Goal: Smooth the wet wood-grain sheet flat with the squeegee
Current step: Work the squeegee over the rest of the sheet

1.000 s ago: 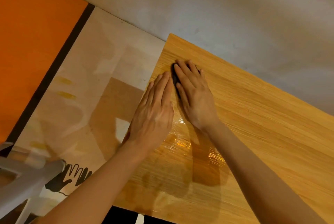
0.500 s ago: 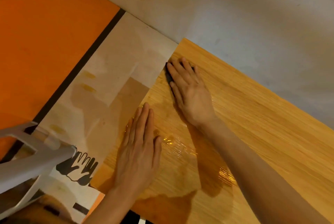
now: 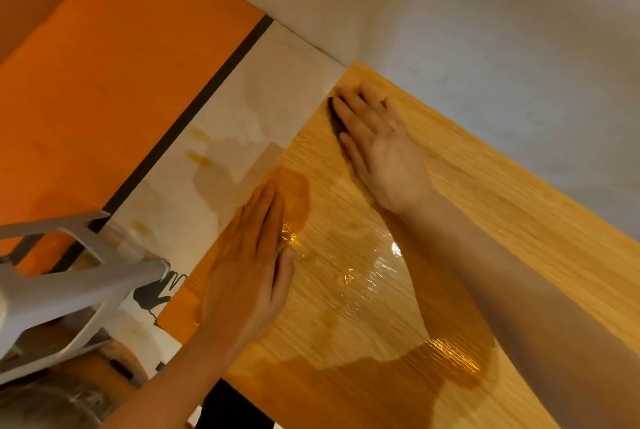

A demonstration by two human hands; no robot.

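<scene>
While the left hand (image 3: 247,264) lies open and flat on the sheet (image 3: 485,206), the right hand (image 3: 377,148) presses the squeegee (image 3: 335,118) down beneath flat fingers.

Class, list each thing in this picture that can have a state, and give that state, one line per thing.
wood-grain sheet: lying flat, wet and glossy in the middle, darker damp patches.
squeegee: dark, mostly hidden, pressed on the sheet near its upper corner.
right hand: fingers spread flat over the squeegee.
left hand: flat, palm down, fingers together, at the sheet's left edge.
pale panel: bare, blotched with stains.
</scene>
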